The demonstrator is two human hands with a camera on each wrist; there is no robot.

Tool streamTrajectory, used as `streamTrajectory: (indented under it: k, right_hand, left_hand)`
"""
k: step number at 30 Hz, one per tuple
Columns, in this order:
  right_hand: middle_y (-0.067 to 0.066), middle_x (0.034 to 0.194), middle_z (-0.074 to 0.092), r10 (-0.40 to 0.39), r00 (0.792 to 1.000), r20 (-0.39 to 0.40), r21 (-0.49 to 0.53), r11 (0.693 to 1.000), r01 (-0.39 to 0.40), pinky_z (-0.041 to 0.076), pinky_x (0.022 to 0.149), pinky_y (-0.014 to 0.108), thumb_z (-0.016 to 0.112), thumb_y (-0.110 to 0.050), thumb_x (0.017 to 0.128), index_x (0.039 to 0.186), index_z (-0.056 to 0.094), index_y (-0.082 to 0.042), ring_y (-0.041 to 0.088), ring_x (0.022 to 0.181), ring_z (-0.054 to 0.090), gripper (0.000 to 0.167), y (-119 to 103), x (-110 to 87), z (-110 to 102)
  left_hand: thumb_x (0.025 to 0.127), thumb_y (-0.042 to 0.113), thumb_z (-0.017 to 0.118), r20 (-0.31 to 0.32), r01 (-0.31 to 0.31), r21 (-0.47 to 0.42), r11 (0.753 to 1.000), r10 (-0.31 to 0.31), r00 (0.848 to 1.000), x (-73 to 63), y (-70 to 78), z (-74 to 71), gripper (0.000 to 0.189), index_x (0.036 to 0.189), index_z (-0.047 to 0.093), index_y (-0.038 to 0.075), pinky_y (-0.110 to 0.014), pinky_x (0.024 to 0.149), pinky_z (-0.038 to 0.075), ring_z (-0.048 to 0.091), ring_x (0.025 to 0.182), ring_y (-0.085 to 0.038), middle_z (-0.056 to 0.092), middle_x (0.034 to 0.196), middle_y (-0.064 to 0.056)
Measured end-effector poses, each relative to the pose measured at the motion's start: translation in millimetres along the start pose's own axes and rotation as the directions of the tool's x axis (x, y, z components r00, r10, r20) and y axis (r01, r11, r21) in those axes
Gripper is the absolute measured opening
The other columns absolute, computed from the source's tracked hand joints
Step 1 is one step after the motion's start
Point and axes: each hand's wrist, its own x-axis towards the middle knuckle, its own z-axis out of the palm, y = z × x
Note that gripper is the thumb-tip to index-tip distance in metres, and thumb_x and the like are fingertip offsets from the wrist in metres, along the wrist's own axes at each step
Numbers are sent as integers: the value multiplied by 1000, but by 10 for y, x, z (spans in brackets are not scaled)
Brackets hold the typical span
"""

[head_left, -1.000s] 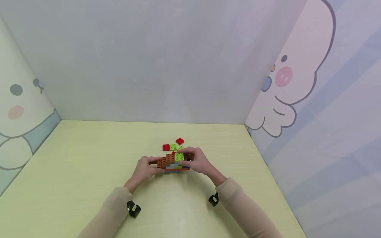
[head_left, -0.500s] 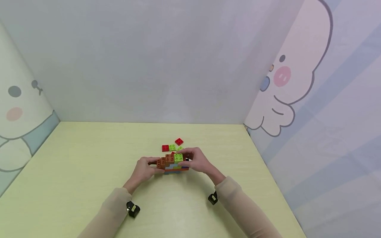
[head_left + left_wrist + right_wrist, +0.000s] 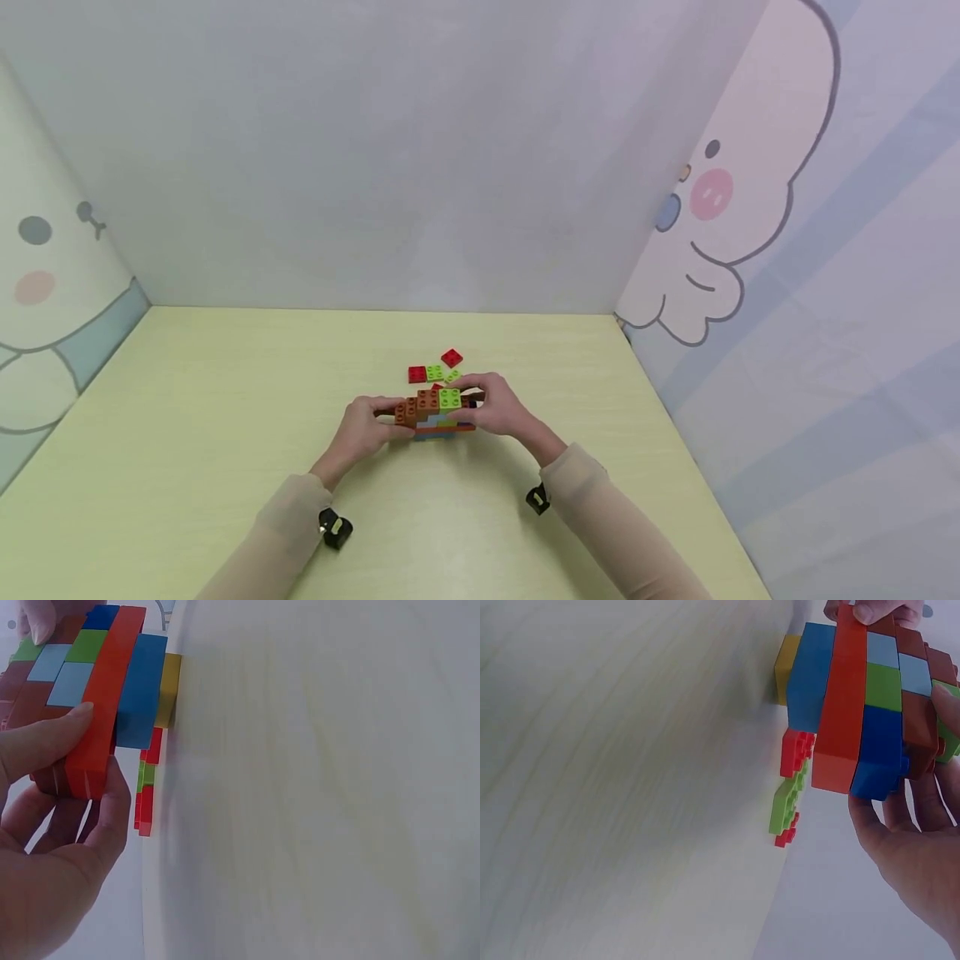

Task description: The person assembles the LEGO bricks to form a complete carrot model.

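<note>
A stacked toy brick build stands upright between both hands. Its lower layers show a yellow brick, a blue brick and a long orange brick; brown, light blue, green and dark blue bricks sit above. My left hand grips the left end, thumb on the near face at the orange layer and fingers behind. My right hand holds the upper right part, its thumb at the light green brick on top and its fingers on the far side. The fingers hide part of the far face.
Just behind the build, several flat bricks lie on the pale yellow table: a red one, a light green one, another red one and more partly hidden. A grey wall rises at the table's back edge.
</note>
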Motion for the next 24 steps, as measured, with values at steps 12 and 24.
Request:
streamTrajectory:
  k: [12, 24]
  right_hand:
    - [12, 106, 64, 25, 1000, -1, -50, 998, -25, 50, 79, 44, 77, -3, 78, 112, 65, 3, 31, 98, 57, 37, -63, -21, 14]
    - [-2, 91, 65, 29, 1000, -8, -98, 995, -29, 50, 68, 28, 83, -20, 75, 101, 70, -6, 13, 78, 58, 32, 193, 32, 35]
  left_hand:
    - [69, 9, 85, 12, -4, -11, 1000, 4, 1000, -11, 20, 3, 47, 113, 70, 2, -48, 89, 45, 59, 107, -31, 65, 114, -13]
    - [69, 11, 86, 4, -7, -6, 1000, 7, 1000, -14, 15, 3, 47, 113, 70, 3, -49, 89, 45, 58, 108, -32, 64, 116, -14]
